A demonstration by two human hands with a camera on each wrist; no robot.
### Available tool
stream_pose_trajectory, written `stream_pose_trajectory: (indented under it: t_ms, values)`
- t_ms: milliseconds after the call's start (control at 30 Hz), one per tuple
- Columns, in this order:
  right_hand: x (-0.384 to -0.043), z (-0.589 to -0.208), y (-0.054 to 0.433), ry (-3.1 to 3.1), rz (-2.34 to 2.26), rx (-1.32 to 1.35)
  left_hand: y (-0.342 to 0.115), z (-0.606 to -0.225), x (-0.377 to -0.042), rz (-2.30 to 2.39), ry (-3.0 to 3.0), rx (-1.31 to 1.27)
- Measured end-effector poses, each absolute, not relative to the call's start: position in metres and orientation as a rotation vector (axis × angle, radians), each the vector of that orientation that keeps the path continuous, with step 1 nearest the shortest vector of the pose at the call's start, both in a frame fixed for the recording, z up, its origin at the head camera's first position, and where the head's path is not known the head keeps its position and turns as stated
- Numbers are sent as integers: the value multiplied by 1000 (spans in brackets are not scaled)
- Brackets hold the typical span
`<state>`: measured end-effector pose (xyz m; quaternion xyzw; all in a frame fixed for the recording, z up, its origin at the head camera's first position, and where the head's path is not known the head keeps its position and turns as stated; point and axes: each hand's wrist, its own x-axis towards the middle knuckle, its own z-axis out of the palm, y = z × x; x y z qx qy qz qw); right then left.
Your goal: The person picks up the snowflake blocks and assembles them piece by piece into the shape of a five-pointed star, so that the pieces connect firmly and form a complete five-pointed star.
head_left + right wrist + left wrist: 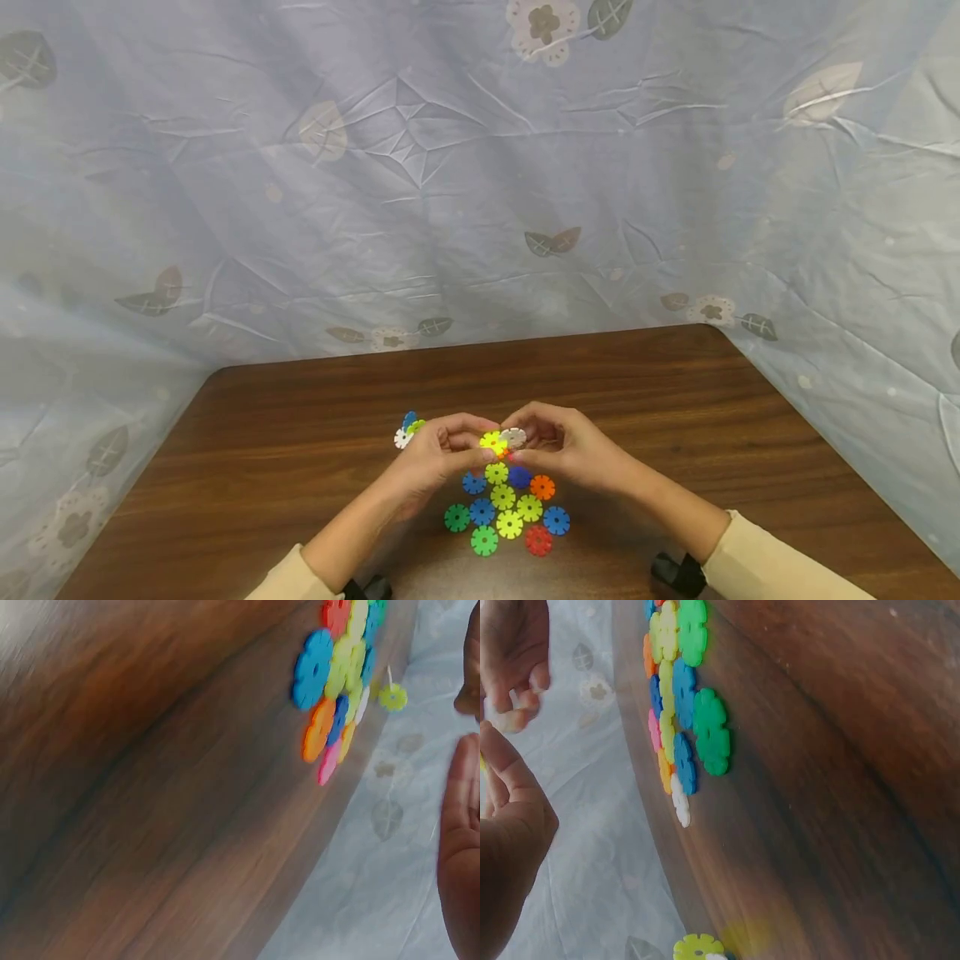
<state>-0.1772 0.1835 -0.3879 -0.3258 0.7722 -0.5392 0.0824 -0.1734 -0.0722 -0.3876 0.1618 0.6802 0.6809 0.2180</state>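
In the head view, my left hand (pixel 431 462) pinches a bright yellow slotted plastic disc (pixel 492 442) between thumb and fingers. Right beside it, my right hand (pixel 573 450) pinches a white slotted disc (pixel 514 437); the two discs overlap edge to edge in this view. Both hands are raised over the far end of a flat cluster of similar discs. The left wrist view shows my left hand (pixel 514 780) in the air, the disc mostly out of frame. From the right wrist view, my right hand (pixel 461 832) appears at the edge, its disc hidden.
The cluster lies on the brown wooden table (pixel 300 467), with a green disc (pixel 457 517), a red disc (pixel 538 540), an orange disc (pixel 543 487) and several others. Left of my left hand stands a small joined group with a white disc (pixel 402 438). Patterned cloth (pixel 450 208) hangs behind the table.
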Motion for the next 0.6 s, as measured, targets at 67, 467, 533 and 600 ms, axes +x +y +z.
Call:
stream_pose_trajectory:
  t_ms: [67,467,533,600]
  values:
    - [-181,-389,189,2331,-1528,-948,-74,-387,-174,1898,1890,417]
    - [-191,-412,217,2364,-1085,-892,-83,-384,-175,1958,1897,363]
    - [-191,-414,216,2366,-1054,-911,-83,-384,-175,1957,1900,357]
    - [-190,-415,214,2378,-1029,-924,-84,-383,-175,1957,1901,354]
